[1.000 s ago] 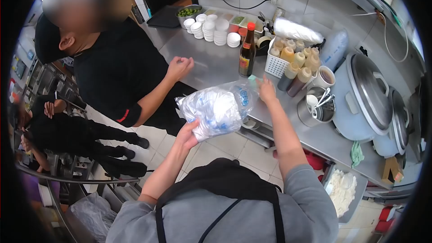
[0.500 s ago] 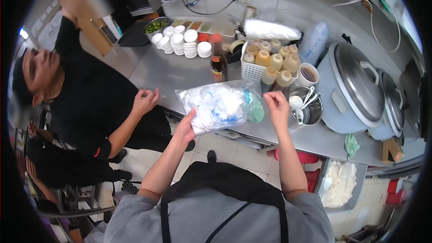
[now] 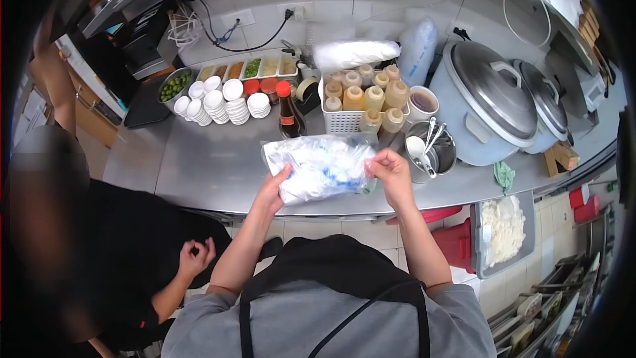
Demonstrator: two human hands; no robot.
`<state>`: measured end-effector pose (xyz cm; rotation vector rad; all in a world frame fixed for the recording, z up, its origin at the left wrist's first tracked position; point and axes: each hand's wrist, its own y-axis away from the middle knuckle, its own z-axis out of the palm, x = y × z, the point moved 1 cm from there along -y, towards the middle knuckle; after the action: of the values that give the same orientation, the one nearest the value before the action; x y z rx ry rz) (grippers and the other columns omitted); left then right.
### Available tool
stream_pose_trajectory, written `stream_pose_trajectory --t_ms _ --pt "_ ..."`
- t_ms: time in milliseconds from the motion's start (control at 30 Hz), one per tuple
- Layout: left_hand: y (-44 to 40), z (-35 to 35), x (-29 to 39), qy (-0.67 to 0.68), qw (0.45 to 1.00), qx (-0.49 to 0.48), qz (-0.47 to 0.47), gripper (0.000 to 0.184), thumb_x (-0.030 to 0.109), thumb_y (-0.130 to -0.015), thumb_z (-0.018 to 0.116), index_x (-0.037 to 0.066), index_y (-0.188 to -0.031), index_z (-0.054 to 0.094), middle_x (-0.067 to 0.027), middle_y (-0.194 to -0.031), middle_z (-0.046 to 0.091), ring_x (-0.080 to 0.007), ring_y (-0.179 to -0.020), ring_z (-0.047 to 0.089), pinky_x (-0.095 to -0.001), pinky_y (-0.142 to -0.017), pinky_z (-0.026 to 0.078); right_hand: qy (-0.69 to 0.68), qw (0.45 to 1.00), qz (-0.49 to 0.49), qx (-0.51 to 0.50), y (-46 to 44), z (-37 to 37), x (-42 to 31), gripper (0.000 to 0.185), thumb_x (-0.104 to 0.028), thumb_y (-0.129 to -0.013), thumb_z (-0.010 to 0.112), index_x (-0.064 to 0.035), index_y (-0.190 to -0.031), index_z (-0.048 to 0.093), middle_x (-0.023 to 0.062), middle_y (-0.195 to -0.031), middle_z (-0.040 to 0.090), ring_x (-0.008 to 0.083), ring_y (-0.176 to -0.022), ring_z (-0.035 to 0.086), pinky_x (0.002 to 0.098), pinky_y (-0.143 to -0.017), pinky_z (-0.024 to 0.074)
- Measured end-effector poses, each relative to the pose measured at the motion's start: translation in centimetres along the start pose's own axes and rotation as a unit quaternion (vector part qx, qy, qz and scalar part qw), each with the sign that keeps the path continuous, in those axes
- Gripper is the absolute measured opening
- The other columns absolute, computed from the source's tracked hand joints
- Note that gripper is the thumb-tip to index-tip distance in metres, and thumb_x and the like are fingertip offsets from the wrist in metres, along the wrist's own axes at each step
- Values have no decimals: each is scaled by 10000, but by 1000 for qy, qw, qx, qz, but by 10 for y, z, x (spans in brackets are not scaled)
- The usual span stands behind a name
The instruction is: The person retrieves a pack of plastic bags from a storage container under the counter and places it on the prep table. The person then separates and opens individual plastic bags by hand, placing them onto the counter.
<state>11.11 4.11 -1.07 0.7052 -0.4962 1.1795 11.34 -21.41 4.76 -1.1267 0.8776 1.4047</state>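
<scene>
Grip: your left hand and right hand pinch the plastic bag's ends; pushing forward could topple the red-capped sauce bottle.

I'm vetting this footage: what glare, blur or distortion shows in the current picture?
In the head view, the lens bows the counter and blackens the corners; in that same head view, glare flecks the plastic bag, and blur hides the co-worker's head.
</scene>
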Motion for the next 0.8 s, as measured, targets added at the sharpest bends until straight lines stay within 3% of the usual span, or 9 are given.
stream_pose_trajectory --t_ms 67,300,433,500,567,633,667,733,800 --pt "-8 -8 3 0 1000 19 -8 453 157 -792 577 -8 -1166 382 -119 -1100 505 -223 -998 512 -361 -856 426 -18 997 -5 74 -2 1 0 76 -3 -760 564 -34 -823 535 37 -742 593 90 -637 550 215 -595 444" --pt "-22 -28 12 -24 998 64 -10 417 135 -790 580 -14 -1141 410 -107 -1074 518 -203 -966 526 -342 -838 433 -70 993 52 82 -17 0 8 184 -11 -756 564 -34 -937 536 36 -789 598 79 -697 545 200 -617 421" --pt "-12 -46 21 -71 994 78 -41 399 112 -784 583 -22 -1123 421 -96 -1050 528 -199 -948 532 -334 -833 433 -4 994 109 23 -24 11 50 245 -28 -760 567 -23 -1001 524 27 -833 574 91 -718 542 217 -650 439" --pt "-6 -66 25 -110 989 97 -27 394 101 -781 583 -28 -1118 424 -101 -1036 533 -204 -936 538 -331 -823 439 -49 968 218 -112 -26 12 85 334 -87 -729 617 -45 -1046 520 30 -884 573 110 -760 546 233 -646 442" --pt "1 -91 28 -141 980 121 -73 436 78 -787 560 -14 -1166 367 -123 -1067 514 -230 -961 531 -348 -841 432 -18 964 226 -137 -37 11 119 386 -114 -709 644 -41 -1067 520 26 -886 575 114 -732 554 242 -633 454" --pt "6 -121 31 -115 984 119 -69 437 76 -788 557 -11 -1170 364 -126 -1067 513 -237 -964 529 -357 -837 437 173 938 257 -156 -54 12 130 399 -155 -699 666 -19 -1049 532 74 -928 584 148 -728 582 255 -649 463" --pt "10 -131 34 -105 982 140 -66 438 79 -788 558 -10 -1170 365 -128 -1066 513 -242 -966 528 -366 -834 440 173 937 259 -160 -63 15 136 399 -155 -699 666 -19 -1049 532 74 -928 584 148 -728 582 255 -649 463" --pt "14 -164 40 -85 983 152 -52 450 111 -795 557 -7 -1179 356 -138 -1076 508 -260 -981 522 -397 -835 442 280 956 76 -50 -84 24 138 509 -160 -699 672 -27 -1137 450 93 -934 576 126 -698 583 254 -622 462" --pt "12 -197 45 -67 984 155 -47 452 126 -798 554 -3 -1183 354 -140 -1084 505 -265 -987 519 -401 -841 439 277 957 66 -55 -101 45 132 596 -183 -680 684 -24 -1176 394 144 -1030 532 186 -782 585 282 -691 452"
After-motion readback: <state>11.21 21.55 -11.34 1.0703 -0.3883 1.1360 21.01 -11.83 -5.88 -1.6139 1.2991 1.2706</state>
